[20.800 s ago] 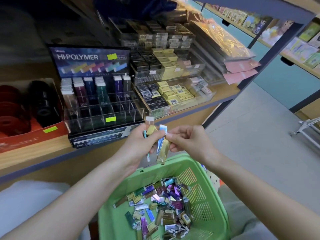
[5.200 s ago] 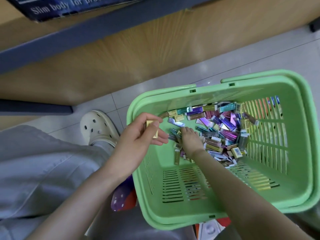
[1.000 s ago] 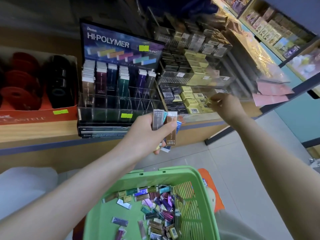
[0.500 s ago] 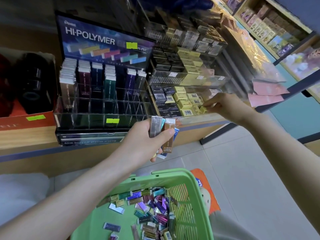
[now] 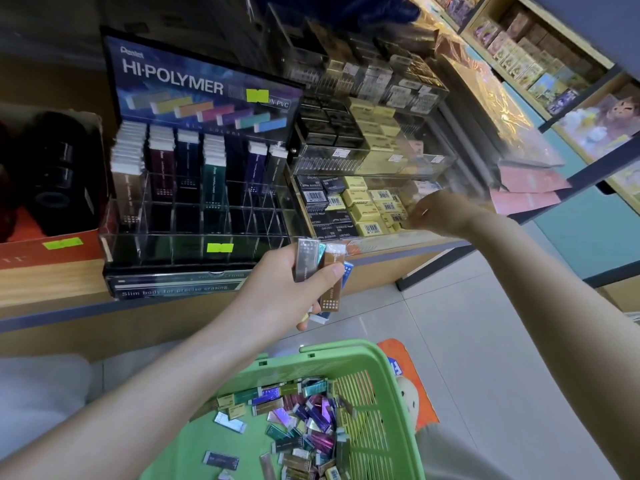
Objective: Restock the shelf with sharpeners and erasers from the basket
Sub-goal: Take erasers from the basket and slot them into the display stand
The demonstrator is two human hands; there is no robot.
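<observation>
Curled fingers of the left hand grip a fan of slim erasers, held in the air before the wooden shelf and above the green basket. The right hand reaches to the front of the lower clear tray, fingertips bunched against the yellow boxed erasers; whether they pinch one or only touch it I cannot tell from here. Black boxed erasers fill the left part of that tray, and more trays of black and yellow boxes step up behind it. Just left stands the HI-POLYMER display rack, with slim erasers upright in its back rows. In the basket lies a heap of loose erasers in metallic sleeves. Pale floor tiles run beyond, with further shelves across the aisle. A red carton at the far left is cut off, and what seem to be dark round things in it are too dim to name.
</observation>
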